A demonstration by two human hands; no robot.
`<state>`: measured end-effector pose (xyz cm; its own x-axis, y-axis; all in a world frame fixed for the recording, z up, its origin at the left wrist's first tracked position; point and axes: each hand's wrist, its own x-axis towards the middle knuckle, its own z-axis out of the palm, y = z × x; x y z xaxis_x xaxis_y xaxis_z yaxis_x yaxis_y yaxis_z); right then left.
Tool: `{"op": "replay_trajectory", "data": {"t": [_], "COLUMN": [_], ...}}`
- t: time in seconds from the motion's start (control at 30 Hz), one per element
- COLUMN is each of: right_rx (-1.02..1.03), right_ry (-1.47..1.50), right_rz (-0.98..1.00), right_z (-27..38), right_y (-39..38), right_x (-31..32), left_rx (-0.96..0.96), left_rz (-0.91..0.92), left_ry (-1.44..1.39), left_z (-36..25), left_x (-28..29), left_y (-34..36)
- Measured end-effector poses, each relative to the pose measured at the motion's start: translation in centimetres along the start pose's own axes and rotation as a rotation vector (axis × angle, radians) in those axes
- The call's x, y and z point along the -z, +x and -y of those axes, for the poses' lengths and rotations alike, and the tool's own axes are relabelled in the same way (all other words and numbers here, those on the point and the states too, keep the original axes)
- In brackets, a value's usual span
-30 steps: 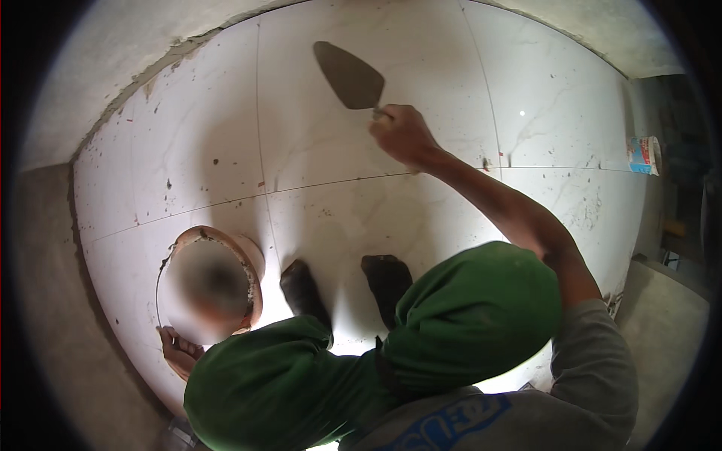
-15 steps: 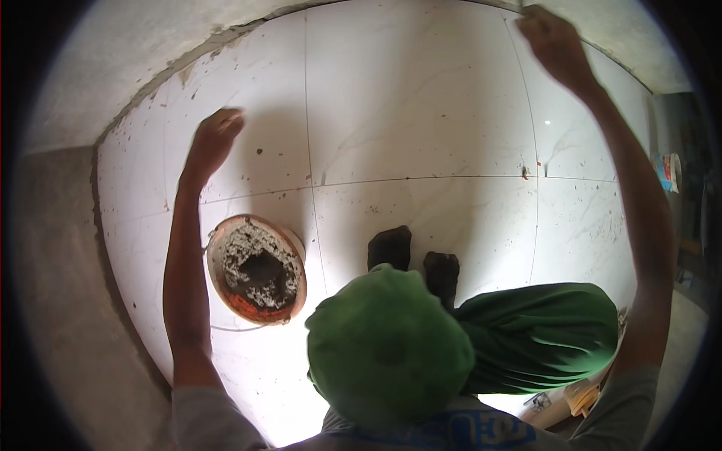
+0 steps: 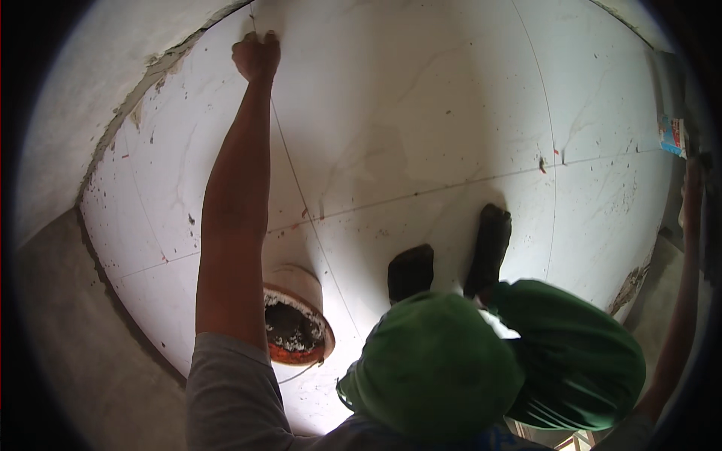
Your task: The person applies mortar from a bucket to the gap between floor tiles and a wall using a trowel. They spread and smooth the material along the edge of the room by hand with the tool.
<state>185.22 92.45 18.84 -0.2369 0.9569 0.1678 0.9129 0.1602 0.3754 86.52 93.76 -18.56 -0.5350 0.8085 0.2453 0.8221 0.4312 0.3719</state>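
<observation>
A pale tiled floor (image 3: 421, 113) is spreading under the hands, a rough wall (image 3: 98, 98) bordering it left of the left hand. The hands are resting well apart: the left hand (image 3: 257, 57) is curling its fingers over a tile joint, the right hand (image 3: 692, 184) is showing dimly near a small colored tub (image 3: 671, 137); whether either is gripping anything, I cannot tell. A bucket (image 3: 297, 282) holding grey mix (image 3: 295, 328) is standing behind the left hand, beside its forearm.
</observation>
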Motion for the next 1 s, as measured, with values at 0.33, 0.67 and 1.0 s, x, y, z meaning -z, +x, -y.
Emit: {"op": "replay_trajectory", "data": {"t": [0.33,0.67,1.0], "right_rx": [-0.438,-0.208,-0.097], "right_ry": [0.828,1.44,1.36], "right_rz": [0.315,0.357,0.424], "right_z": [30.8,50.1,51.6], "right_y": [-4.0,5.6,3.4], "right_x": [0.9,-1.0,-4.9], "left_rx": [0.055,0.019,-0.065], "left_rz": [-0.201,0.074,0.037], "left_ry": [0.143,0.282,0.362], "left_z": [-2.8,-2.3,1.4], "left_x": [-2.7,-1.5,-0.8], "left_y": [6.3,6.8,6.2]}}
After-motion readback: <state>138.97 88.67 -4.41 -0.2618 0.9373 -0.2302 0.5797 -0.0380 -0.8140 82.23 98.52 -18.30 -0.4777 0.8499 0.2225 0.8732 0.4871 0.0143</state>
